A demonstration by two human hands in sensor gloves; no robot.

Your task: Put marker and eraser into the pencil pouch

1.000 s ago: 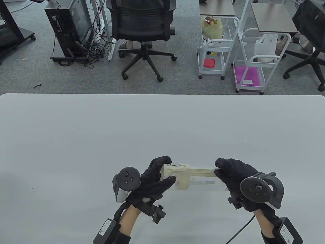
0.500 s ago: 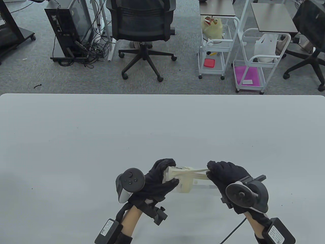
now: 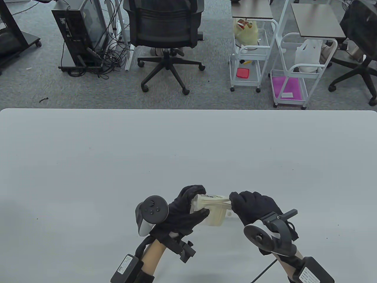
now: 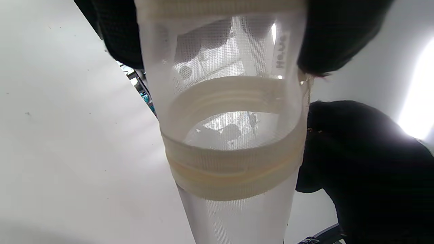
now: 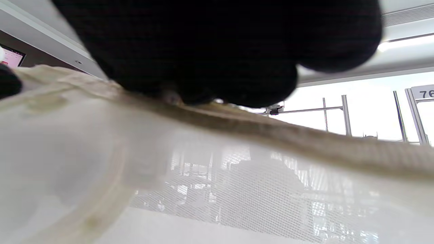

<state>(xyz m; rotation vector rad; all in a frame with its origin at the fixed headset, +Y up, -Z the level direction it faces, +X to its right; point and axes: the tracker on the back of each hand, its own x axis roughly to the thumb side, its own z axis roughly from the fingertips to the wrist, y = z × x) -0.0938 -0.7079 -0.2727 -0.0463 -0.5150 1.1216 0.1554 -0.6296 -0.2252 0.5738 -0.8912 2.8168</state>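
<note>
A translucent cream mesh pencil pouch point(image 3: 214, 212) is held just above the table near its front edge. My left hand point(image 3: 203, 200) grips the pouch's left end between fingers and thumb. My right hand point(image 3: 231, 201) pinches the zipper edge along the pouch's top, close to the left hand. In the left wrist view the pouch point(image 4: 234, 135) fills the middle, with my fingers point(image 4: 339, 34) around its top. In the right wrist view my fingertips point(image 5: 217, 51) press on the zipper band point(image 5: 305, 139). I cannot make out the marker and eraser.
The white table point(image 3: 188, 147) stretches wide behind and beside the hands. Beyond its far edge stand an office chair point(image 3: 165, 35), a computer tower point(image 3: 79, 32) and white carts point(image 3: 250, 59) on the carpet.
My right hand has slid left along the pouch's top edge toward my left hand. The visible span of pouch between the hands has shortened. The left hand has barely moved.
</note>
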